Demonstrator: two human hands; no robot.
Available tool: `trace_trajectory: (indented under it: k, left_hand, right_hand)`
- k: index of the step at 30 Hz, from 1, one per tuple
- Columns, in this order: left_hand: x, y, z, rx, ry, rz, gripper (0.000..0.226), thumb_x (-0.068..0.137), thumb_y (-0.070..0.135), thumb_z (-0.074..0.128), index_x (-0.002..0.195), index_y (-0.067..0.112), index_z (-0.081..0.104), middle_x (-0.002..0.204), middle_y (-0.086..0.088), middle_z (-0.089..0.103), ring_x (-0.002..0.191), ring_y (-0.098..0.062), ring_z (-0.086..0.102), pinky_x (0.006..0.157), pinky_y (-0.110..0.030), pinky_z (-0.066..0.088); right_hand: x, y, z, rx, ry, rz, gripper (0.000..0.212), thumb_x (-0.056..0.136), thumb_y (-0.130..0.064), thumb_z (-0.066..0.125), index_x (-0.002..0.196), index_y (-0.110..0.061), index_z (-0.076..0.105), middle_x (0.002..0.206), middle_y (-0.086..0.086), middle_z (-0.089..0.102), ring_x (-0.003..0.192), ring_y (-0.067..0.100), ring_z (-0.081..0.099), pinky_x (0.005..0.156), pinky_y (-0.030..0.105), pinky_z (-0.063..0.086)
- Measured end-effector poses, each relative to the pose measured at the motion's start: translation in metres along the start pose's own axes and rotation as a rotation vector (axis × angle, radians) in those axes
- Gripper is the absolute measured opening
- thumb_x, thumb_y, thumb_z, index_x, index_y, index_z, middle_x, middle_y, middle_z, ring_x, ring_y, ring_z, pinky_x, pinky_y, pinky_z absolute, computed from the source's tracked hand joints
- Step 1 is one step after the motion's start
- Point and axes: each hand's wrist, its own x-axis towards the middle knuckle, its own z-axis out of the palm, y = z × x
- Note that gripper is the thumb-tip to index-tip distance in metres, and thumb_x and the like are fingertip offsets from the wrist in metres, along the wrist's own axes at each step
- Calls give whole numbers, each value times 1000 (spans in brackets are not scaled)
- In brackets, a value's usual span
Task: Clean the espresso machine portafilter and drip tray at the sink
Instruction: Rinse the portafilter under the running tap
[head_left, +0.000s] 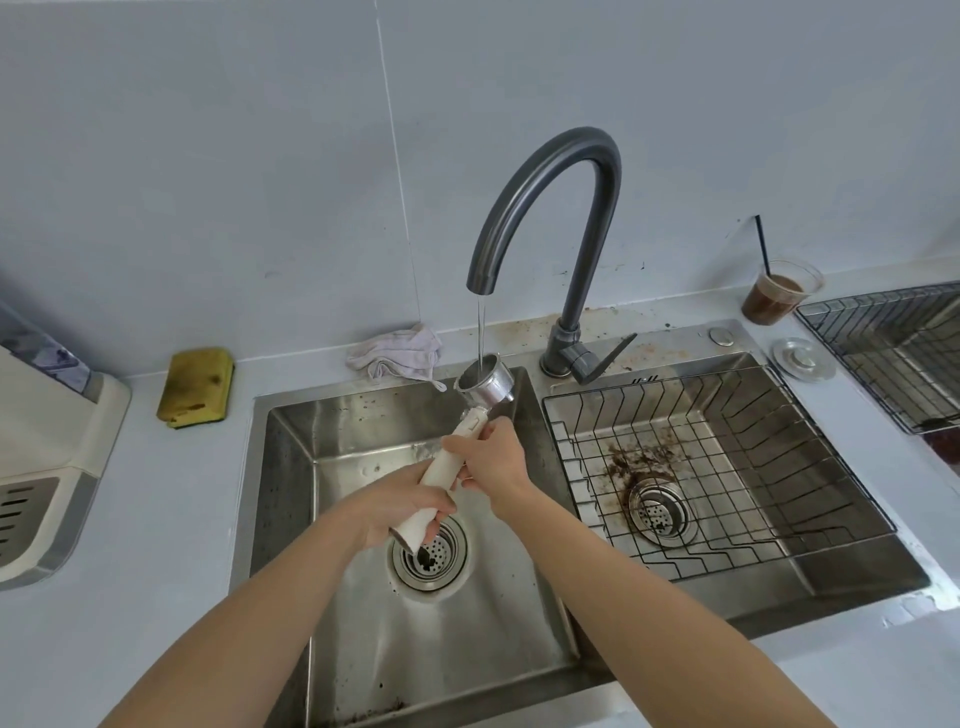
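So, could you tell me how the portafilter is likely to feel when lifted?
The portafilter probably feels head-heavy: its metal basket sits at the end of a long handle. It looks stiff. Water from the tap runs into it, so it may be slippery.

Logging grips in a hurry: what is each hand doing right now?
Left hand: closed round the lower end of the portafilter handle.
Right hand: closed round the same handle, higher up.
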Motion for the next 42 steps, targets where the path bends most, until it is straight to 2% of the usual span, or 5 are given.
trace_trajectory:
  k: [3, 9, 14, 26, 42]
  left_hand:
    - [6, -5, 10, 15, 20, 85, 28, 84, -8, 53, 95, 18, 51, 66, -6, 49, 41, -11, 49, 43, -21, 44]
    - [20, -10, 18, 87, 107, 216, 42, 83, -3, 55, 118, 18, 50, 72, -7, 48, 50, -16, 49, 53, -27, 42]
    - [28, -8, 22, 197, 246, 257, 48, 81, -1, 54, 126, 12, 43, 76, -5, 55, 51, -14, 52, 51, -24, 43]
    - [32, -11, 29, 305, 514, 271, 33, 84, 4, 49, 116, 10, 45, 73, 2, 53, 58, -14, 53, 53, -24, 44]
    - [7, -8, 25, 123, 287, 259, 28, 81, -2, 51, 99, 20, 48, 67, -7, 51, 37, -12, 49, 43, -23, 43]
  right_hand:
    - [-1, 0, -4, -71, 2, -70, 32, 81, -17, 66, 99, -11, 40, 99, 7, 55, 84, 21, 57, 76, 35, 51]
    - [1, -5, -12, -170, -16, -163, 36, 86, -15, 62, 116, -5, 44, 96, 2, 50, 82, 14, 49, 58, 16, 40]
    - [7, -6, -11, -172, -24, -175, 39, 86, -14, 60, 121, -5, 46, 103, 3, 52, 91, 16, 51, 82, 31, 46]
    - [18, -14, -2, -51, -128, -71, 36, 88, -3, 54, 124, -6, 46, 116, 13, 55, 113, 31, 56, 94, 42, 48]
    - [19, -4, -13, 261, -268, 27, 9, 92, -7, 50, 97, -15, 52, 89, 4, 59, 78, 17, 56, 77, 29, 47]
